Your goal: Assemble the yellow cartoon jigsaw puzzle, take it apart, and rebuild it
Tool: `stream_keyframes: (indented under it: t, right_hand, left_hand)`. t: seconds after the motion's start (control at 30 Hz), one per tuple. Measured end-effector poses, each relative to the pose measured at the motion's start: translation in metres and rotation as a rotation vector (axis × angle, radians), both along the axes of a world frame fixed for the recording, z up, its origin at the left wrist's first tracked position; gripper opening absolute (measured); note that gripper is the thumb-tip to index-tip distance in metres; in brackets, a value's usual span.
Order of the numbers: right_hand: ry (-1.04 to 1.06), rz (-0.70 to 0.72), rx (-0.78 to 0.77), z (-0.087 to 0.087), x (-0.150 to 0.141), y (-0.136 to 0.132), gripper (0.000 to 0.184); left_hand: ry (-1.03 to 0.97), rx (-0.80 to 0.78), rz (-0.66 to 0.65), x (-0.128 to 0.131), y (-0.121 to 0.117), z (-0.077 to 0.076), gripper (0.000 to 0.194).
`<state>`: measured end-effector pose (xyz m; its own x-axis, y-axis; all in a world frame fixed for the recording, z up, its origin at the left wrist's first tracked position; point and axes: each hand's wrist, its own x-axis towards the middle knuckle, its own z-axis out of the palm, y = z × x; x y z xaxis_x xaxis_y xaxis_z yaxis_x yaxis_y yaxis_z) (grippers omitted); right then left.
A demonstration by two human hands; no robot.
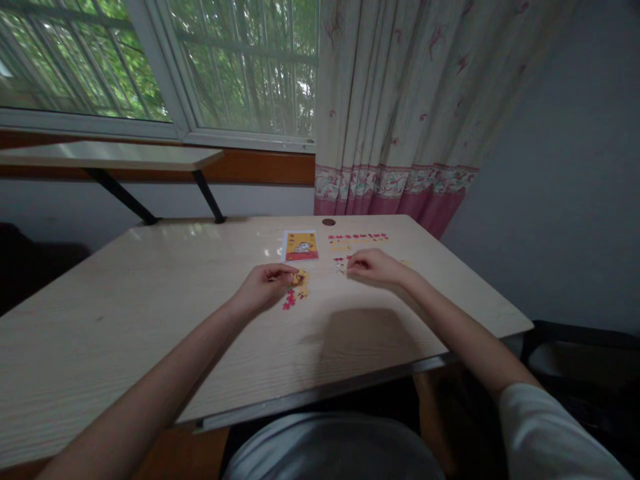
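My left hand (267,285) is closed, thumb and fingertips together at the edge of a small cluster of yellow jigsaw puzzle pieces (302,280); it appears to pinch one of them. Red puzzle pieces (289,300) lie just below that cluster. To the right, my right hand (373,265) has its fingers bent and pressed together, tips down by some pale puzzle pieces (341,267); what is between them is hidden. Behind the hands lies a picture card (302,247) with a white animal on yellow and red. Beside it are rows of red puzzle pieces (357,236) and yellow ones (345,247).
The pieces lie on a light wooden desk (225,360) with a round cable hole (329,223) near its back edge. A raised shelf (115,155) on black legs stands at the left rear. A curtain (395,133) hangs behind the desk. A dark chair (585,340) is at the right.
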<state>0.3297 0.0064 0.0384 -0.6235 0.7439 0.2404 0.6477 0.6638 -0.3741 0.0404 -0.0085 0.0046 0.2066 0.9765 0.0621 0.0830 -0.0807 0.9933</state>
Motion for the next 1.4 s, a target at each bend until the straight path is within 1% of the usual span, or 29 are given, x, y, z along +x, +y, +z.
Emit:
stream_keyframes:
  t: [0.1,0.17,0.23,0.33,0.4,0.5,0.63,0.77,0.9,1.13,1.27,1.4]
  right_hand:
    - [-0.016,0.090,0.115,-0.004,-0.037,-0.016,0.016]
    - [0.019,0.132,0.196,-0.012,-0.053,-0.024,0.017]
    - [0.084,0.148,0.268,-0.023,-0.064,-0.028,0.020]
    - [0.180,0.127,0.340,-0.038,-0.072,-0.030,0.022]
    - [0.218,0.077,0.370,-0.042,-0.073,-0.031,0.021]
    - [0.253,0.007,0.407,-0.043,-0.074,-0.032,0.019]
    - [0.245,0.020,0.437,-0.042,-0.073,-0.031,0.020]
    - [0.237,0.028,0.454,-0.045,-0.072,-0.031,0.020]
    - [0.239,0.022,0.461,-0.046,-0.072,-0.030,0.021]
    - [0.235,0.012,0.477,-0.044,-0.073,-0.031,0.021]
    - [0.255,0.016,0.482,-0.043,-0.069,-0.028,0.019]
    - [0.355,-0.046,0.471,-0.034,-0.054,-0.023,0.021]
  left_hand:
    - [-0.116,-0.071,-0.026,0.005,-0.004,0.000,0.040]
    - [-0.153,-0.088,-0.053,0.007,-0.005,-0.002,0.041]
    - [-0.159,-0.079,-0.083,0.008,-0.005,-0.005,0.041]
    - [-0.108,-0.045,-0.113,0.009,-0.005,-0.007,0.040]
    - [-0.072,-0.026,-0.132,0.011,-0.006,-0.007,0.039]
    - [-0.059,-0.013,-0.157,0.012,-0.008,-0.006,0.038]
    - [-0.067,-0.025,-0.172,0.012,-0.007,-0.006,0.036]
    - [-0.069,-0.031,-0.171,0.012,-0.007,-0.008,0.038]
    - [-0.082,-0.052,-0.178,0.013,-0.008,-0.008,0.035]
    - [-0.085,-0.074,-0.175,0.014,-0.011,-0.004,0.029]
    - [-0.076,-0.076,-0.134,0.015,-0.011,-0.003,0.031]
    - [-0.015,-0.005,-0.016,0.010,-0.006,-0.003,0.030]
